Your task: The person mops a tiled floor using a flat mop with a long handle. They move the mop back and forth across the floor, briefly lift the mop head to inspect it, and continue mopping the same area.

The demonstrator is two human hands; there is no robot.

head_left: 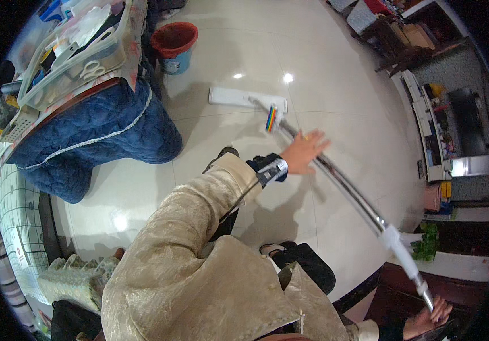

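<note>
A flat mop with a white head (227, 97) lies on the tiled floor. Its metal pole (347, 183) runs down to the lower right, with a rainbow-striped part near the head and a white plastic sleeve (400, 249) further along. My left hand (306, 151), with spread fingers, is over or beside the pole's lower part and does not close around it. At the lower right, my right hand (434, 315) is wrapped around the pole's far end. A device is strapped to my left wrist.
A red and blue bucket (175, 47) stands beside a table draped in a blue quilted cover (112, 128). A clear plastic bin (74, 81) holds scissors and other items on it. A white cabinet (428, 128) and a green plant (427, 243) are at right.
</note>
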